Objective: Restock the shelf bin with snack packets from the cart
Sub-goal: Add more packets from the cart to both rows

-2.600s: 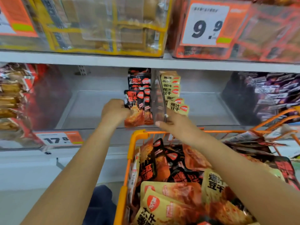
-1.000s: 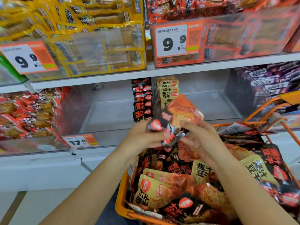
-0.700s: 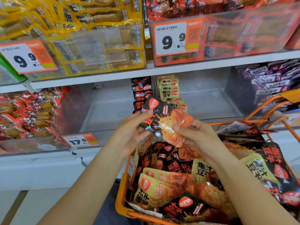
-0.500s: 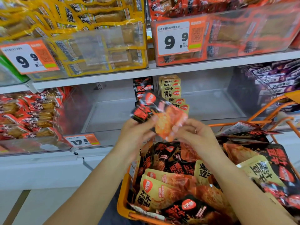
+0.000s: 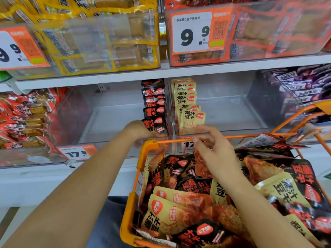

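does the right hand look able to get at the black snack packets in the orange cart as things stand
Probably yes: the right hand hovers open just above the black snack packets in the orange cart, with nothing covering them.

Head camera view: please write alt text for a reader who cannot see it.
A person's left hand sets a black snack packet at the front of a row in a clear shelf bin, while the right hand, fingers relaxed, hovers over an orange cart full of black and yellow packets.
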`<action>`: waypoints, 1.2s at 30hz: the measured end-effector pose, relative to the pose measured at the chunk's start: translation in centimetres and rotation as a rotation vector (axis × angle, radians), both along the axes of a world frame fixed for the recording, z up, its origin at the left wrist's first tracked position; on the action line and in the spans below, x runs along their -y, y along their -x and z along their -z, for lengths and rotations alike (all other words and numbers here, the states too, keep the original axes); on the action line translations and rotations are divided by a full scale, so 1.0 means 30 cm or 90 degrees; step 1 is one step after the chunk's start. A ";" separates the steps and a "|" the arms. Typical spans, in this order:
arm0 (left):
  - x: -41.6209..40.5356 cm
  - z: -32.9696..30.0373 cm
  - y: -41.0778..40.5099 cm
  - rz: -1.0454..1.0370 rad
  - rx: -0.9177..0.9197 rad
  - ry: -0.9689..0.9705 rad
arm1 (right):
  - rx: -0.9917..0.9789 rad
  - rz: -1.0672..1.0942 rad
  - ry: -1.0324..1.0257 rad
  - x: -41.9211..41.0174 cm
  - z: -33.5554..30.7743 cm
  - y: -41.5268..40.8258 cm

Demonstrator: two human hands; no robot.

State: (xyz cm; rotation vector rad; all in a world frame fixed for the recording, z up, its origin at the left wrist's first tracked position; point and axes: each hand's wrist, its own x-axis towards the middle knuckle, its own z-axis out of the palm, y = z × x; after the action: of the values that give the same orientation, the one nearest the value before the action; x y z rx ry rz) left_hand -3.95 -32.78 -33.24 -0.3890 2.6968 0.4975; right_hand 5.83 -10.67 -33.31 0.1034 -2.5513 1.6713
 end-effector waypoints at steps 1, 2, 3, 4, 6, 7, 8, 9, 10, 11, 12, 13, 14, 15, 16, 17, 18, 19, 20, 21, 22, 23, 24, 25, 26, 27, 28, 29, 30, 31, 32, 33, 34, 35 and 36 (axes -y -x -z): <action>-0.007 -0.002 0.006 0.014 0.032 0.007 | 0.003 -0.004 -0.019 0.000 0.002 0.003; -0.016 -0.007 0.012 0.033 0.051 0.010 | 0.005 -0.008 -0.037 0.001 0.004 0.003; -0.023 -0.009 0.019 0.055 0.051 0.013 | 0.006 -0.015 -0.049 0.002 0.008 0.003; -0.032 -0.014 0.023 0.075 0.047 0.022 | 0.007 -0.024 -0.052 0.003 0.010 0.001; -0.038 -0.009 0.032 0.075 0.038 0.024 | 0.007 -0.046 -0.043 0.007 0.013 -0.003; -0.034 0.001 0.042 0.058 0.031 0.009 | 0.006 -0.052 -0.038 0.009 0.013 -0.003; -0.030 0.008 0.054 0.031 0.017 -0.011 | 0.006 -0.055 -0.035 0.010 0.013 -0.002; -0.026 0.016 0.067 0.005 -0.011 -0.025 | 0.006 -0.055 -0.036 0.012 0.013 0.001; -0.019 0.028 0.083 -0.016 -0.051 -0.024 | 0.007 -0.056 -0.038 0.015 0.013 0.004; -0.015 0.040 0.099 -0.033 -0.092 -0.012 | 0.007 -0.057 -0.040 0.017 0.015 0.006; -0.015 0.048 0.109 -0.049 -0.126 -0.004 | 0.008 -0.056 -0.041 0.018 0.017 0.007; -0.018 0.053 0.114 -0.059 -0.155 -0.009 | 0.009 -0.054 -0.040 0.017 0.018 0.008; -0.019 0.056 0.118 -0.065 -0.167 -0.021 | 0.011 -0.053 -0.038 0.016 0.017 0.010; -0.021 0.063 0.125 -0.065 -0.166 -0.036 | 0.013 -0.051 -0.039 0.015 0.018 0.011; -0.020 0.063 0.128 -0.061 -0.155 -0.052 | 0.014 -0.049 -0.043 0.013 0.017 0.013; -0.018 0.058 0.125 -0.055 -0.144 -0.065 | 0.014 -0.050 -0.050 0.012 0.018 0.015; -0.013 0.051 0.119 -0.044 -0.128 -0.075 | 0.014 -0.057 -0.055 0.013 0.017 0.015; -0.008 0.036 0.107 -0.021 -0.115 -0.080 | 0.011 -0.073 -0.059 0.016 0.015 0.013; -0.005 0.017 0.091 0.006 -0.096 -0.086 | 0.009 -0.103 -0.067 0.019 0.011 0.008; -0.003 -0.002 0.070 0.035 -0.079 -0.095 | 0.011 -0.148 -0.081 0.024 0.006 0.000; 0.000 -0.025 0.043 0.063 -0.072 -0.100 | 0.021 -0.206 -0.100 0.032 0.001 -0.011; 0.001 -0.051 0.011 0.085 -0.070 -0.096 | 0.041 -0.269 -0.127 0.041 -0.003 -0.026; 0.006 -0.071 -0.022 0.102 -0.088 -0.086 | 0.065 -0.324 -0.165 0.051 -0.007 -0.040; 0.014 -0.087 -0.051 0.115 -0.121 -0.080 | 0.078 -0.360 -0.214 0.061 -0.008 -0.053; 0.022 -0.100 -0.078 0.128 -0.162 -0.083 | 0.077 -0.371 -0.267 0.069 -0.003 -0.061; 0.025 -0.109 -0.106 0.139 -0.202 -0.097 | 0.064 -0.370 -0.310 0.077 0.005 -0.067; 0.025 -0.118 -0.137 0.153 -0.236 -0.117 | 0.048 -0.372 -0.336 0.085 0.013 -0.074; 0.021 -0.124 -0.169 0.177 -0.260 -0.140 | 0.029 -0.378 -0.346 0.094 0.026 -0.078; 0.014 -0.126 -0.201 0.205 -0.275 -0.160 | 0.007 -0.387 -0.344 0.103 0.037 -0.082; 0.005 -0.126 -0.229 0.236 -0.290 -0.173 | -0.014 -0.390 -0.333 0.112 0.047 -0.086; -0.006 -0.128 -0.254 0.263 -0.305 -0.184 | -0.027 -0.379 -0.303 0.117 0.051 -0.086; -0.014 -0.125 -0.272 0.273 -0.313 -0.197 | -0.036 -0.349 -0.254 0.119 0.050 -0.084; -0.022 -0.127 -0.285 0.274 -0.314 -0.222 | -0.045 -0.304 -0.191 0.113 0.041 -0.078; -0.027 -0.133 -0.292 0.265 -0.304 -0.262 | -0.051 -0.251 -0.115 0.103 0.027 -0.068; -0.029 -0.142 -0.295 0.256 -0.282 -0.314 | -0.042 -0.200 -0.025 0.093 0.009 -0.059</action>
State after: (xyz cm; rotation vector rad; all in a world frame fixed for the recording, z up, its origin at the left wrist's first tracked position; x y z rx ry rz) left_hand 4.89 -31.90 -28.98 0.4380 2.8026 1.1913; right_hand 7.61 -13.47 -33.58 0.5802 -2.6267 1.6790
